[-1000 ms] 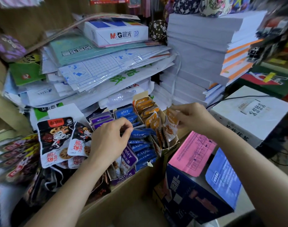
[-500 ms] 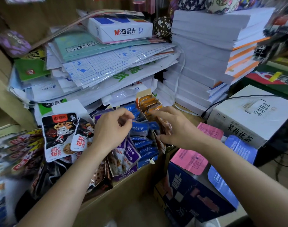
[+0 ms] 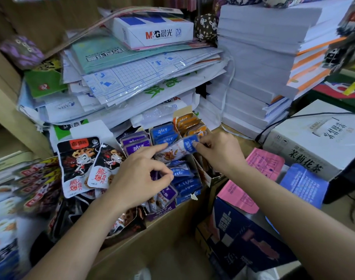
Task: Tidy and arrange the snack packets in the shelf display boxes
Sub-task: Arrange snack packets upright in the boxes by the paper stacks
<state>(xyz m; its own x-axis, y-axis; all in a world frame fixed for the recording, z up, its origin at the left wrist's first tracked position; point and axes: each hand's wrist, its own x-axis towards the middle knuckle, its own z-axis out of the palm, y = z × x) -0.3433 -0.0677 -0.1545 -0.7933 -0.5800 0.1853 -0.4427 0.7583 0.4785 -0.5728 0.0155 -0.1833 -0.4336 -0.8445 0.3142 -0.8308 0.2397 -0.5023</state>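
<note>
**Blue packet lifted clear of the display boxes**

My right hand [image 3: 219,156], half a second ago down by the orange packets [image 3: 187,123], now pinches a blue packet [image 3: 178,151] crosswise above the blue row [image 3: 185,183]. My left hand [image 3: 140,178] touches its far end with a forefinger and pinches a lower packet [image 3: 181,171]. I judge that the re-filing has begun.

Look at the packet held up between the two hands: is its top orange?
No, the packet that the right hand pinches has a blue top with white lettering.
</note>
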